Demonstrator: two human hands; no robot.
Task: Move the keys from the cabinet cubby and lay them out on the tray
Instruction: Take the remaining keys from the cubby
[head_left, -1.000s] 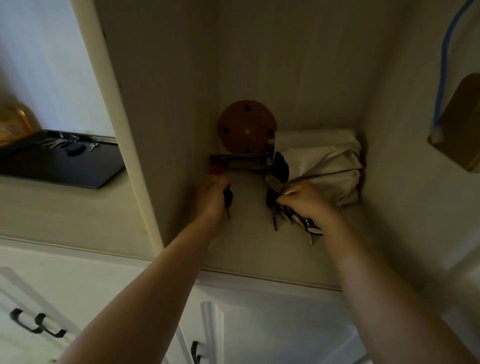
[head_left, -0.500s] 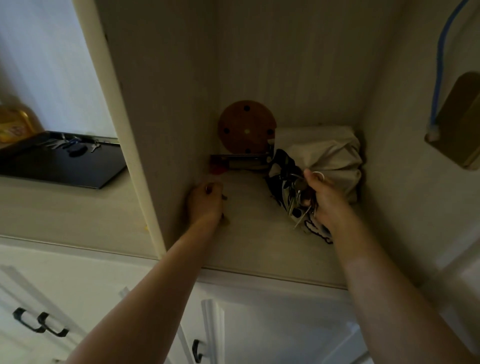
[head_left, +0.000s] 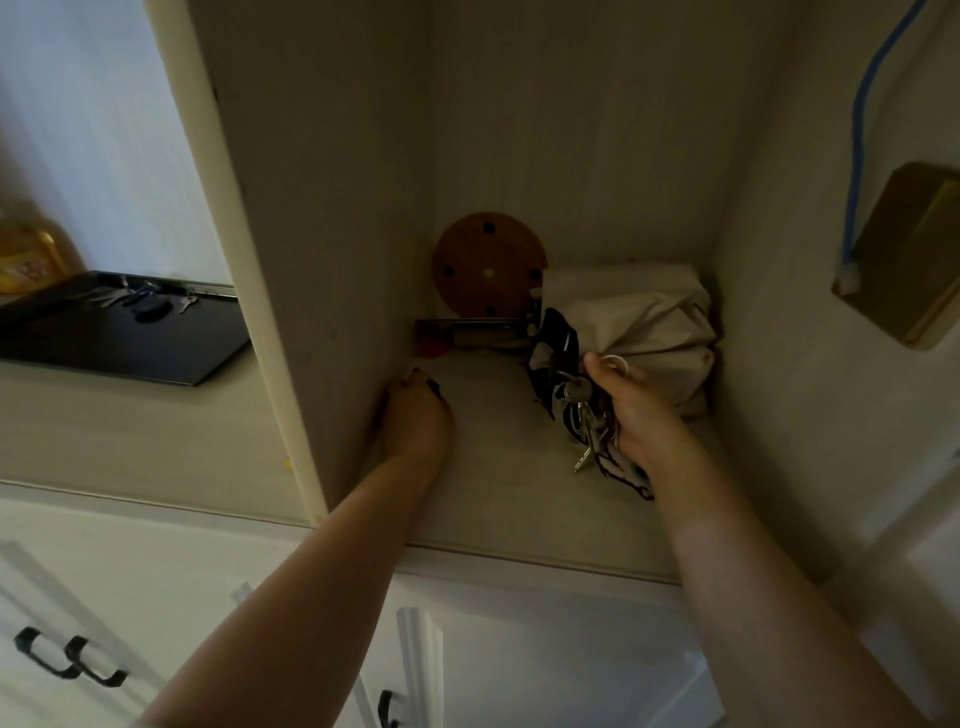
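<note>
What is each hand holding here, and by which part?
Right hand: bunch of keys, gripped at its ring end, blades hanging. Left hand: closed on something small and dark; cannot tell what.

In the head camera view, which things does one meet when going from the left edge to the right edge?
Yellow bottle → black tray with keys → left hand → round wooden disc → bunch of keys in the right hand → blue cord → brown box.
</note>
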